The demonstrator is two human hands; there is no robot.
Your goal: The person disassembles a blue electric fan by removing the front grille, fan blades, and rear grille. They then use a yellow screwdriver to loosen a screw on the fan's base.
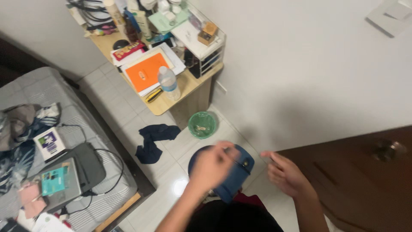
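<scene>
Blue bag held over the tiled floor.
My left hand (213, 164) grips the blue bag (234, 177) near centre, seemingly by its strap; my right hand (286, 175) hangs open just right. An orange booklet (147, 72) lies on the far desk (194, 86).

Left hand (212, 165) blurred, fingers curled in a closed grip; right hand (285, 172) loosely spread, fingers extended.

The single head camera looks steeply down from standing height past the hands onto a tiled floor (128, 107), desk (189, 88), bed (64, 107) and wall (300, 64), all fairly near.
</scene>
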